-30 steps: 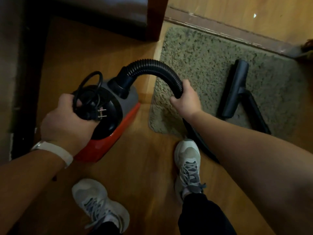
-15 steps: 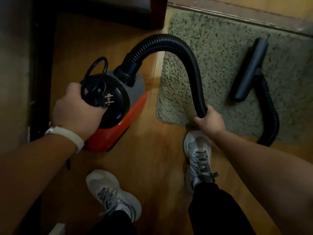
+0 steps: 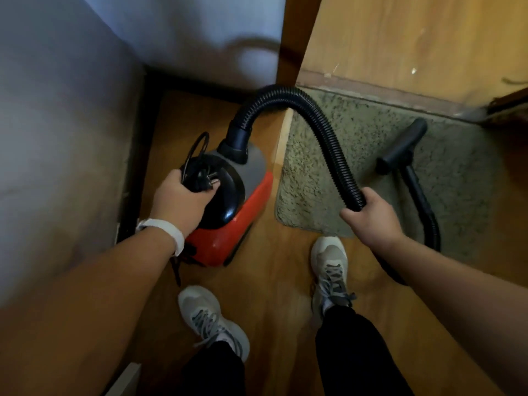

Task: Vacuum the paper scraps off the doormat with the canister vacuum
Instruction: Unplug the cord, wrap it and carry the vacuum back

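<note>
A red, grey and black canister vacuum point(image 3: 243, 201) sits on the wooden floor left of a shaggy green doormat point(image 3: 323, 167). My left hand point(image 3: 183, 201) grips its top together with the coiled power cord and plug point(image 3: 200, 178). A black ribbed hose point(image 3: 323, 130) arches from the canister over the mat's left edge, and my right hand point(image 3: 371, 215) grips it lower down. The hose loops on under my right arm to the black floor nozzle point(image 3: 403, 147), which lies on the mat. I see no paper scraps on the mat.
A grey wall point(image 3: 65, 138) with a dark skirting closes the left side. A dark wooden door post point(image 3: 288, 50) stands behind the canister, and a raised threshold point(image 3: 400, 98) borders the mat's far edge. My two sneakers point(image 3: 328, 270) stand on the floor below the mat.
The view has tilted up and back, showing more wall and door post. My right hand stays on the hose near the mat's front edge; my left hand keeps its hold on the canister and plug.
</note>
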The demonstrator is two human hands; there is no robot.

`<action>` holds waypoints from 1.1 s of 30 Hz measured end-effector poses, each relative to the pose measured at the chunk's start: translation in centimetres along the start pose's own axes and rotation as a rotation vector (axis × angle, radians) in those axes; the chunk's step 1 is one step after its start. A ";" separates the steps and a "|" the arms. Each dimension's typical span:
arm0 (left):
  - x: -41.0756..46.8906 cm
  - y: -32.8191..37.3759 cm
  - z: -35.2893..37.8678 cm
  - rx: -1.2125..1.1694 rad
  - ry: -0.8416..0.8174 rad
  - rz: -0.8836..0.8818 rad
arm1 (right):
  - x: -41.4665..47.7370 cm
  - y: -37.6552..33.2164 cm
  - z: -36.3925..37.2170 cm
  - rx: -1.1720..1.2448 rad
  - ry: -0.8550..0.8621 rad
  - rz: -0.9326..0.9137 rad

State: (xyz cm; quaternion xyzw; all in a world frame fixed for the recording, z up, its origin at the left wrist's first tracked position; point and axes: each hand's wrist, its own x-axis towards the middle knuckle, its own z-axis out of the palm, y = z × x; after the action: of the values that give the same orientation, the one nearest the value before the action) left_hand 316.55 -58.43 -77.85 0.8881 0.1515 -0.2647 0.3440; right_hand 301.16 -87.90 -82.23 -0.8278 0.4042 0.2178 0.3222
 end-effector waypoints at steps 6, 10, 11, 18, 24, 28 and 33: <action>-6.6 7.5 -6.1 -0.022 0.019 0.016 | -5.0 -4.3 -10.2 -0.042 0.027 -0.011; -10.4 12.7 -10.9 -0.034 -0.077 0.014 | -8.6 -7.4 -18.1 -0.076 0.009 -0.012; -11.4 14.0 -12.2 -0.039 -0.093 0.022 | -9.4 -8.2 -19.9 -0.083 0.020 -0.013; -19.1 22.5 -18.6 0.007 -0.110 0.130 | -16.1 -12.7 -30.7 -0.038 0.158 -0.099; -26.6 28.6 -22.0 -0.027 -0.123 0.220 | -22.5 -14.0 -39.5 0.216 0.344 -0.118; -31.7 33.8 -22.6 -0.025 -0.155 0.264 | -27.4 -13.1 -46.0 0.505 0.458 -0.128; -37.0 40.9 -21.5 -0.059 -0.166 0.346 | -32.2 -11.6 -52.7 0.648 0.496 -0.156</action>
State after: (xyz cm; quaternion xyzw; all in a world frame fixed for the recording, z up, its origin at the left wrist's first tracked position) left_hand 312.76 -76.15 -21.50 0.8655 -0.0245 -0.2695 0.4216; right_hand 297.21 -102.88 -21.35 -0.7392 0.4532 -0.1517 0.4744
